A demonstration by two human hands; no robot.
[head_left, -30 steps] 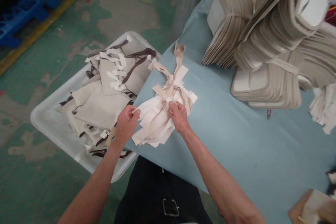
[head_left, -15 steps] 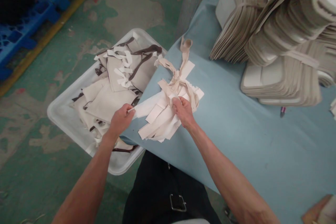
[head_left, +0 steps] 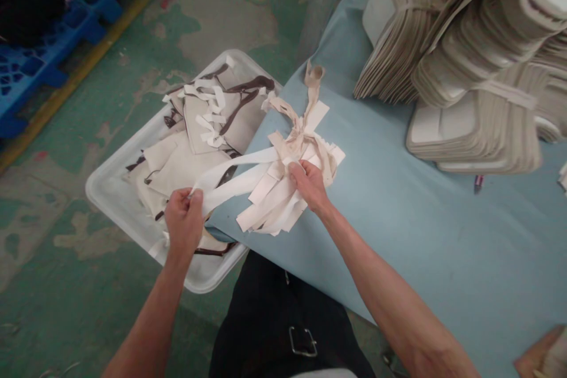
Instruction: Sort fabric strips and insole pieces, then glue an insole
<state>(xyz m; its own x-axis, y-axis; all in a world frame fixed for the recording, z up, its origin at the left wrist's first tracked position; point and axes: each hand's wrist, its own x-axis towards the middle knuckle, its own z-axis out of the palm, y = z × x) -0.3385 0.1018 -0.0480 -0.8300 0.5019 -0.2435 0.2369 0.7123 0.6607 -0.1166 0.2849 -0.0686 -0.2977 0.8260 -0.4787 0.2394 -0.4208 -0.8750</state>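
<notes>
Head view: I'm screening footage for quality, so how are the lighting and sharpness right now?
Head view: muted light, faint sheen on the blue tablecloth; head view: soft overall, smearing fine texture on the white strips in the left hand; head view: blue pallet dim in the upper-left corner.

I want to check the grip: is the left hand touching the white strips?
Touching. The head view shows the left hand closed on the ends of the white strips, which run from it towards the right hand.
</notes>
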